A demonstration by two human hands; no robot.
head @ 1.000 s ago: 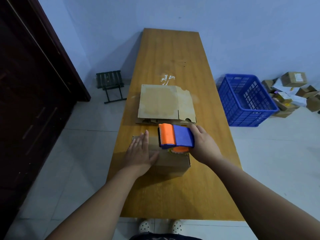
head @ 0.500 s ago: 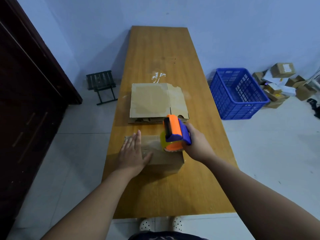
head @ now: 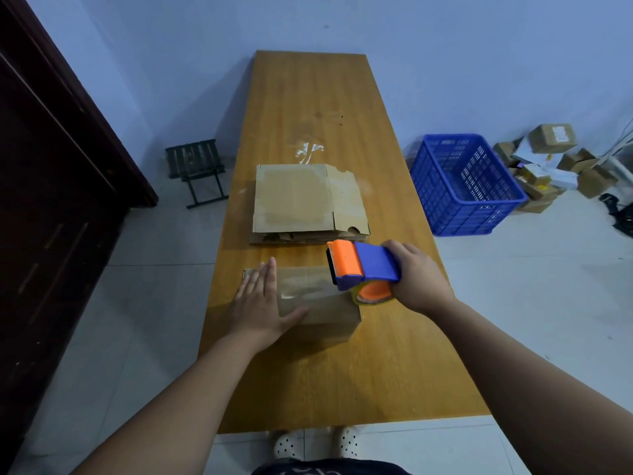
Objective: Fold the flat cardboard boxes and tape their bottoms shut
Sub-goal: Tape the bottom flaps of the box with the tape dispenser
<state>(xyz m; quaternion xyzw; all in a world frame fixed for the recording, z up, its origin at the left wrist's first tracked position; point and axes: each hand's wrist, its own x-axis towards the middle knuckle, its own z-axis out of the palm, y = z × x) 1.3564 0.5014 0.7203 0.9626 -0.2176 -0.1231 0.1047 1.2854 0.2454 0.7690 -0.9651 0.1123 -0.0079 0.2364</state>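
One folded box (head: 320, 317) under flat, straight-fingered left hand (head: 260, 303); one tape dispenser (head: 363, 265) gripped in right hand (head: 414, 279); one flat-box stack (head: 301, 197) behind, same tabletop (head: 342, 371).

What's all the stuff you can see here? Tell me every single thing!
table: one, orange-brown, room's middle
folded box: one, brown, table's near end
flat cardboard stack: one, brown, beyond the folded box
tape dispenser: one, orange-blue, at folded box's right end
tape scrap: one, clear, beyond the stack
crate: one, blue, floor right of table
small boxes: several, brown, beside the crate
stool: one, dark, floor left of table
door: one, dark, far left
shoes: two, white, floor at table's near edge
left hand: one, flat on the folded box
right hand: one, gripping the tape dispenser
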